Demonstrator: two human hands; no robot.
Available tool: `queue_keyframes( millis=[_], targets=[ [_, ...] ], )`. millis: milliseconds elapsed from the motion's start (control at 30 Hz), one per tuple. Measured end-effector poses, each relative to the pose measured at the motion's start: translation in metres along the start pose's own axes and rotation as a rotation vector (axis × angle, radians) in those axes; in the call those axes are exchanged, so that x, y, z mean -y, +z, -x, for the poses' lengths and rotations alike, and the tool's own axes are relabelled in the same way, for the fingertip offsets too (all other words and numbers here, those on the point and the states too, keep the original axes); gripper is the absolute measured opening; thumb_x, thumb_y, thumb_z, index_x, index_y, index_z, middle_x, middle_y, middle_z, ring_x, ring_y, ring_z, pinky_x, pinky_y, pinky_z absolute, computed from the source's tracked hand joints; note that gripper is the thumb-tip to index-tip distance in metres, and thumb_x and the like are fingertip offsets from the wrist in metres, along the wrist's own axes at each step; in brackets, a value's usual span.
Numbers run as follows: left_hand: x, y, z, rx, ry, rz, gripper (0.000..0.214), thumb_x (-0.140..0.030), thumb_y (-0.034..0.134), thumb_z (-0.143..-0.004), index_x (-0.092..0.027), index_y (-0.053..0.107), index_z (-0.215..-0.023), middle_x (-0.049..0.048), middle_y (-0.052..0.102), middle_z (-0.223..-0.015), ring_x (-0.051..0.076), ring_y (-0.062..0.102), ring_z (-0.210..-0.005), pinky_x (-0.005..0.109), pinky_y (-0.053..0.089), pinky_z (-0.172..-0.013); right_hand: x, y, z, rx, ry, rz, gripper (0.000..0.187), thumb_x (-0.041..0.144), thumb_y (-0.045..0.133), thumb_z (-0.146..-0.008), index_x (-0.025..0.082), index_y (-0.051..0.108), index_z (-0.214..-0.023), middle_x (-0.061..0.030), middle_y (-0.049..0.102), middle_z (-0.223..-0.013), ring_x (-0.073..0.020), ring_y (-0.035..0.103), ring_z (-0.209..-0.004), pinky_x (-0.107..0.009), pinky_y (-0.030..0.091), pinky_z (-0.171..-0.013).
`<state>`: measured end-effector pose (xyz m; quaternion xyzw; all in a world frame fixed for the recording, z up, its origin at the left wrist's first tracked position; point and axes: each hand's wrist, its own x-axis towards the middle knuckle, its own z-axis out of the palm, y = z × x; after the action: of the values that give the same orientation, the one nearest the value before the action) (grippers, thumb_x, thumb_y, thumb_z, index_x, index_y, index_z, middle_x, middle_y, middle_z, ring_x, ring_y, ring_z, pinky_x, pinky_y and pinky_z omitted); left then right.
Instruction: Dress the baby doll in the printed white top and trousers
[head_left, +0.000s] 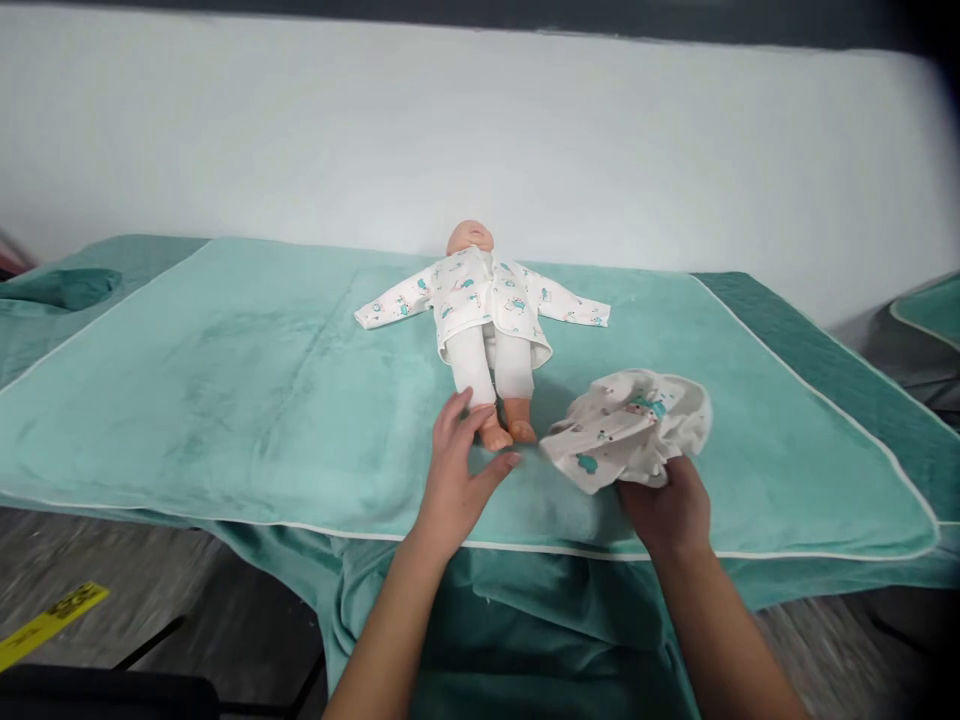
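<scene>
A baby doll lies on its back on a teal blanket, head toward the wall, arms spread. It wears a white printed top and plain white leggings, and its feet are bare. My left hand is open, fingers spread, just in front of the doll's feet, nearly touching the near one. My right hand is closed on a bunched white printed garment that rests on the blanket to the right of the doll's feet.
The blanket has a white piped edge and lies over a darker teal cover that hangs down the front. A white wall stands close behind. A yellow floor marking shows at lower left.
</scene>
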<state>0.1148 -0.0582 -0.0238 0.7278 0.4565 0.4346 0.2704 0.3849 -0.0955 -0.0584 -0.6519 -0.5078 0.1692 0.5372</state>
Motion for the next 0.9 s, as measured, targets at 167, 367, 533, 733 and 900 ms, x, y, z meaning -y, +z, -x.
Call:
queue_keyframes(
  millis=[167,367,533,733,900],
  targets=[
    [-0.037,-0.020,0.008,0.238,-0.022,0.270,0.067,-0.044,0.074,-0.088,-0.032,0.048,-0.148,0.0082,0.044,-0.158,0.028,0.037,-0.151,0.044,0.032,-0.125,0.039,0.034,0.009,0.124,0.049,-0.072,0.027,0.047,0.074,-0.077,0.020,0.075,-0.083,-0.0142,0.075,-0.098,-0.0342,0.066,-0.097,-0.049,0.052,-0.092],
    [-0.042,-0.036,0.006,-0.003,-0.338,0.604,0.041,-0.044,0.072,-0.089,-0.022,0.061,-0.122,0.0047,0.069,-0.116,0.019,0.064,-0.106,0.030,0.050,-0.094,0.096,0.048,0.004,0.456,0.103,-0.402,0.038,0.055,0.065,-0.089,0.020,0.076,-0.099,-0.0049,0.076,-0.098,-0.0236,0.067,-0.090,-0.033,0.054,-0.081],
    [-0.036,-0.041,0.012,-0.277,-0.387,0.621,0.028,-0.043,0.073,-0.089,-0.019,0.061,-0.089,-0.0019,0.062,-0.083,0.010,0.054,-0.076,0.021,0.043,-0.071,0.109,0.034,-0.001,0.389,0.110,-0.399,0.034,0.053,0.069,-0.090,0.021,0.077,-0.094,-0.0023,0.075,-0.090,-0.0211,0.065,-0.087,-0.030,0.052,-0.079],
    [-0.031,-0.044,0.020,-0.498,-0.363,0.549,0.025,-0.043,0.072,-0.090,-0.020,0.063,-0.091,-0.0024,0.062,-0.081,0.010,0.055,-0.074,0.020,0.043,-0.069,0.123,0.023,-0.014,0.247,0.270,-0.836,0.035,0.050,0.063,-0.092,0.025,0.076,-0.114,-0.0075,0.076,-0.115,-0.0279,0.069,-0.113,-0.042,0.057,-0.095],
    [-0.038,-0.061,0.017,-0.702,-0.174,0.595,0.021,-0.038,0.074,-0.089,-0.021,0.063,-0.095,0.0025,0.070,-0.108,0.014,0.065,-0.098,0.025,0.050,-0.085,0.129,0.005,-0.030,0.192,0.204,-1.073,0.026,0.040,0.061,-0.079,0.028,0.079,-0.093,-0.0060,0.078,-0.102,-0.0316,0.069,-0.113,-0.051,0.056,-0.099]
  ],
)
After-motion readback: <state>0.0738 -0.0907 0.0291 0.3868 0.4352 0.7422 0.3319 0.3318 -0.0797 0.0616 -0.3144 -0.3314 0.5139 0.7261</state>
